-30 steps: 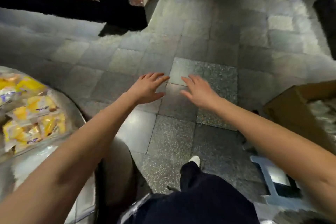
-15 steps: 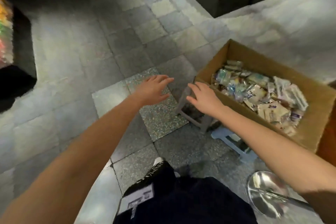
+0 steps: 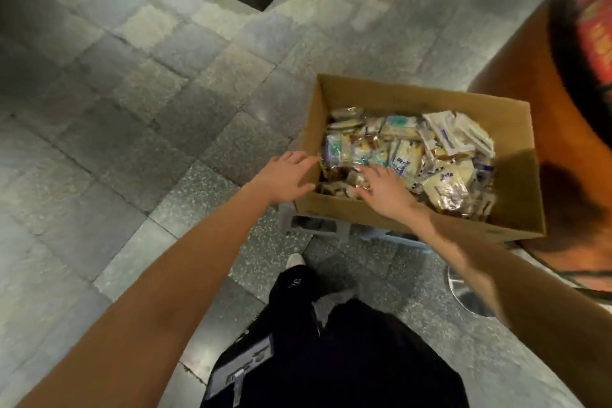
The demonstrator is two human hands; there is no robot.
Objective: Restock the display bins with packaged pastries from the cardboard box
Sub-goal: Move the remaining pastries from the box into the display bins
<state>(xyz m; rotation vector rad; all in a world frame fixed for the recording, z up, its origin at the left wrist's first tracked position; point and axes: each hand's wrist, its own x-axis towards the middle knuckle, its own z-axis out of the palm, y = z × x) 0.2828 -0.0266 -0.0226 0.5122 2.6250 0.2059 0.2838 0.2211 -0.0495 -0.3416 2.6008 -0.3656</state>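
Packaged pastries (image 3: 414,156) lie in a loose, jumbled heap inside the open cardboard box (image 3: 400,94), right of the frame's centre. The box rests on a low pale stool (image 3: 313,225) (it looks narrower than the box, though its far side is hidden). None has been lifted out.

The left hand (image 3: 286,175) is spread wide with straight fingers at the box's near left corner, its fingertips just reaching the wall, and it holds nothing. The right hand (image 3: 384,187) is inside the box, low over the near packets, with fingers splayed and nothing gripped. I cannot tell whether its fingertips already touch the wrappers. My reading is that this is the reach before a two-handed scoop.

Several things could go wrong from here:

- **Tipping:** weight pressed on the near wall or corner could tilt the box off its small perch and spill the stock onto the tiled floor (image 3: 139,129).
- **Dropped packets:** the wrappers look glossy and slick, so a greedy armful may shed packets over the edge on the way up.
- **Crushing:** squeezing hard to stop that would crush soft pastries.
- **Stumbling:** the person's shoe (image 3: 294,260) stands just beside the stool, so a careless step could knock it.

An orange round stand (image 3: 516,99) crowds the right of the frame, near the box, leaving little room to swing a load that way.
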